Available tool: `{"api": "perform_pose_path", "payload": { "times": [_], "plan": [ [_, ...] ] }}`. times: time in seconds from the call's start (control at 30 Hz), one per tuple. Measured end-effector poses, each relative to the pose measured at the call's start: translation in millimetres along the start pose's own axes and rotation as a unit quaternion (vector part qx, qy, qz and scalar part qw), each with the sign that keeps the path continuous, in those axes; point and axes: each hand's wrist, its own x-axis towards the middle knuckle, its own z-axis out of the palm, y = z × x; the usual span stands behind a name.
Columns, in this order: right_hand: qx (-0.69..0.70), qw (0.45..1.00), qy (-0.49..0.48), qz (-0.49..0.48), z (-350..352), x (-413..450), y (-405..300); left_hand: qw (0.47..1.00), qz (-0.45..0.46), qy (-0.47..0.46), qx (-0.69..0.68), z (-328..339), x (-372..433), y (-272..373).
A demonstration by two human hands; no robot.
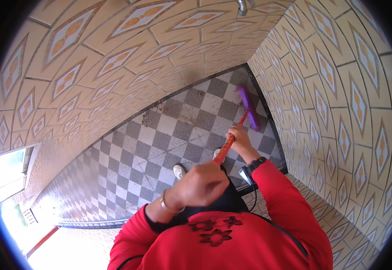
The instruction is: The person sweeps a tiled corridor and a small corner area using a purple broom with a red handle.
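Observation:
Both my hands grip the red, patterned handle of a broom. Wrapped around its upper end near my chest is my left hand, with a bangle at the wrist. My right hand holds the handle lower down, and a dark band circles that wrist. At the far end, the purple broom head is over the checkered floor, close to the right wall. The head looks slightly blurred, and its bristles cannot be made out.
Grey and white floor tiles bear scattered dirt near the dark skirting. Patterned tiled walls meet at a corner ahead. A metal tap juts from the wall above. My shoe stands on the floor. A bright window is at left.

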Motion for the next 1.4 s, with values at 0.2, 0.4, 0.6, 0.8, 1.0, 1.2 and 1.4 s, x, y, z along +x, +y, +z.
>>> {"api": "perform_pose_path", "payload": {
  "times": [0.2,0.4,0.6,0.8,1.0,1.2,1.4],
  "plan": [
    [0.017,1.000,0.005,0.000,-45,27,-20,0.993,0.118,-0.006,-0.031,-1,22,17],
    [-0.036,0.999,0.012,-0.025,24,83,36,0.992,0.036,0.125,-0.001,-1,30,-49],
    [0.010,0.972,-0.174,-0.155,71,63,13,0.957,-0.140,0.251,0.033,6,-42,-39],
    [0.068,0.959,-0.220,-0.168,19,26,-74,0.984,-0.018,0.176,0.037,-13,-64,37],
    [0.016,0.987,-0.124,-0.098,12,-9,-20,0.995,0.050,0.080,-0.025,6,-61,-8],
    [0.028,0.984,-0.141,-0.103,63,26,-35,0.980,-0.039,0.183,0.063,-15,-63,-13],
    [0.091,0.930,-0.268,-0.236,75,31,-97,0.968,-0.083,0.215,0.097,-19,-98,40]
  ]
}}
